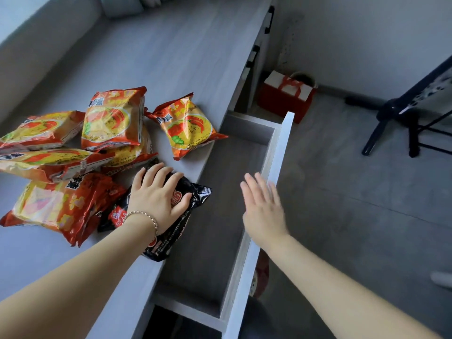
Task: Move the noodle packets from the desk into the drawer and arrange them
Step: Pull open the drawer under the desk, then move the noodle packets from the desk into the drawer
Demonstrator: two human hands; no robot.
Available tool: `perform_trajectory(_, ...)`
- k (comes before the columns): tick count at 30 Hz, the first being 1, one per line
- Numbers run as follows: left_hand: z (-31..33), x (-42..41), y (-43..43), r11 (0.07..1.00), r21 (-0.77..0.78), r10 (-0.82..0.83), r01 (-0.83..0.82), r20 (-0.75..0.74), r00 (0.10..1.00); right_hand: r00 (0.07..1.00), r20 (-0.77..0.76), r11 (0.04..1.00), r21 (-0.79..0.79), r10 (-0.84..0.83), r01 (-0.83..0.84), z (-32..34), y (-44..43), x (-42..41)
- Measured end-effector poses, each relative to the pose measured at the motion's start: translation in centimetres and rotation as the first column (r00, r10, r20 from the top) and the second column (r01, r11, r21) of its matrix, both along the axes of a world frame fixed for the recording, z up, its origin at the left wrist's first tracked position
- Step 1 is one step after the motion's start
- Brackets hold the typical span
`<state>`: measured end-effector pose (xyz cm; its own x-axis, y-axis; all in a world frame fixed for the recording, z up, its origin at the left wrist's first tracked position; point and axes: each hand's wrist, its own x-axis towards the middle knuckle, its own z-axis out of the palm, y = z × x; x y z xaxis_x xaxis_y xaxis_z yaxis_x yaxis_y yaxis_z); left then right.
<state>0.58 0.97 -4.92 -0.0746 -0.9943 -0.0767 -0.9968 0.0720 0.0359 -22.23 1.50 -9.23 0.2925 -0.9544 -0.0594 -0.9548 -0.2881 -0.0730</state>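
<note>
Several orange and yellow noodle packets (112, 118) lie in a loose heap on the grey desk (159, 57), one apart (188, 126) near the desk's edge. A black noodle packet (176, 231) lies at the edge, partly over the open drawer (276, 152). My left hand (156, 194) rests flat on the black packet with fingers spread over its top. My right hand (264, 209) hovers open above the drawer, fingers together, holding nothing. The drawer's inside shows no packets.
A red and white gift bag (288, 94) stands on the floor beyond the drawer. A dark tripod or stand (411, 123) is at the right. Closed cabinet fronts with black handles (269, 19) run along the desk's far side.
</note>
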Motion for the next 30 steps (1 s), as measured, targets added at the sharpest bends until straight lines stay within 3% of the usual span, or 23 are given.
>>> perform_trajectory(2, 0.0, -0.4, 0.0, 1.000, -0.004, 0.018, -0.018, 0.005, 1.000, 0.990, -0.079, 0.967, 0.238, 0.115, -0.093, 0.2, 0.0, -0.7)
perform_trajectory(4, -0.1, -0.4, 0.2, 0.999, -0.003, 0.050, -0.050, 0.015, 0.999, 0.977, -0.174, 0.939, 0.338, 0.124, -0.059, 0.2, -0.3, -1.8)
perform_trajectory(10, -0.3, -0.5, 0.3, 0.997, 0.007, 0.070, -0.071, 0.037, 0.997, 0.925, -0.371, 0.914, 0.397, 0.077, 0.083, 0.7, 0.7, -5.7)
perform_trajectory(17, -0.2, -1.0, 0.7, 0.987, 0.044, 0.151, -0.152, 0.034, 0.988, 0.797, -0.603, 0.867, 0.378, -0.034, 0.324, 1.0, 3.5, -12.0)
perform_trajectory(21, -0.2, -1.3, 0.4, 0.966, 0.132, 0.221, -0.223, 0.026, 0.975, 0.784, -0.620, 0.828, 0.432, -0.015, 0.358, 1.3, 3.9, -13.1)
perform_trajectory(24, 0.3, -1.6, 0.0, 0.937, 0.198, 0.297, -0.289, -0.011, 0.955, 0.859, -0.461, 0.772, 0.456, -0.221, 0.443, 2.2, 3.3, -10.0)
perform_trajectory(26, 0.7, -1.9, -0.2, 0.900, 0.242, 0.387, -0.363, -0.061, 0.920, 0.876, -0.067, 0.707, 0.564, -0.477, 0.428, 2.6, 2.6, -6.8)
perform_trajectory(28, 1.2, -2.2, -0.4, 0.847, 0.288, 0.496, -0.447, -0.125, 0.859, 0.692, 0.307, 0.591, 0.778, -0.654, 0.213, 3.6, 1.9, -2.9)
perform_trajectory(30, 1.4, -3.0, -0.3, 0.801, 0.338, 0.567, -0.494, -0.164, 0.808, 0.568, 0.402, 0.480, 0.877, -0.718, -0.013, 4.4, 1.7, 0.6)
